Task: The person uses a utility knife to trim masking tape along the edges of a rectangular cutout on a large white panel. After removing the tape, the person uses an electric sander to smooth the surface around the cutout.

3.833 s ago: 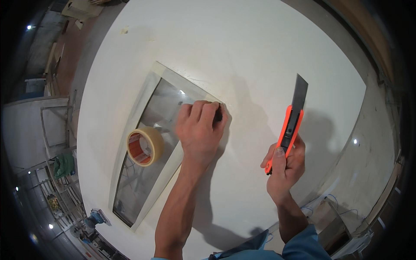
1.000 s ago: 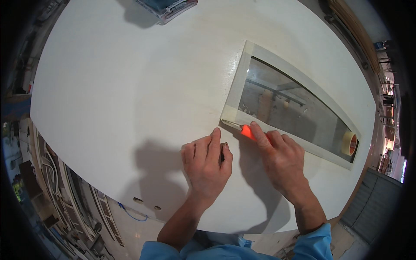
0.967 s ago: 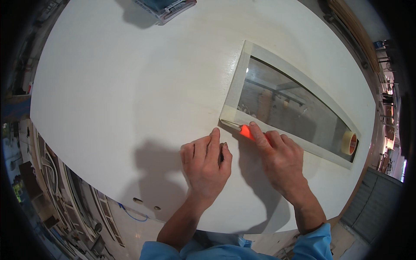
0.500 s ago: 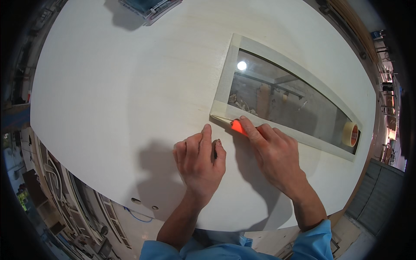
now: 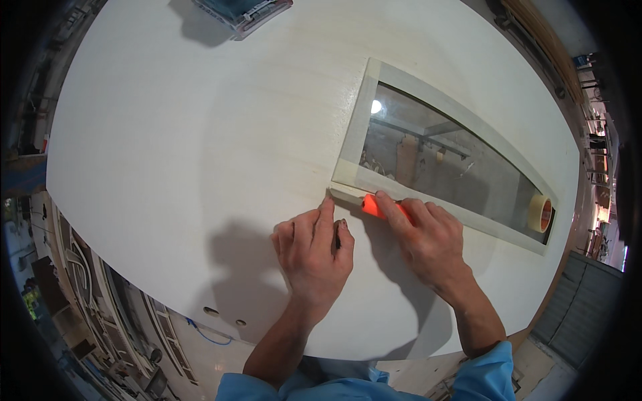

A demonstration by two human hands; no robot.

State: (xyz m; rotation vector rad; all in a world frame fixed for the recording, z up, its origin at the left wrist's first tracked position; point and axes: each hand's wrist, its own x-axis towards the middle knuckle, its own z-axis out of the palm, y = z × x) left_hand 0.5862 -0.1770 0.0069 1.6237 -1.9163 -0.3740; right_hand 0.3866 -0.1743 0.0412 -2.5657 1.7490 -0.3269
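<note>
My right hand [image 5: 431, 244] is closed round the orange handle of a utility knife [image 5: 380, 206], forefinger along its top. The blade lies along the near edge of a pale, tape-covered window frame [image 5: 461, 220], close to its left corner. My left hand [image 5: 313, 257] rests just left of the knife. Its forefinger reaches out to that corner, the thumb stands apart, and the other fingers are bent; I see nothing held in it. Inside the frame is a tapering glass pane [image 5: 448, 157] with a curved far edge, set in a large white panel [image 5: 180, 147].
A roll of masking tape [image 5: 537, 214] stands at the pane's narrow right end. On the panel's far side lies a small stack of flat items [image 5: 244, 15]. Two holes [image 5: 211, 311] pierce the panel near its front left edge. Long strips and frames [image 5: 110, 301] lie below it at left.
The knife has turned slightly, its blade now lying closer along the frame's near edge. My left forefinger has moved up to the frame's corner. The view has shifted a little.
</note>
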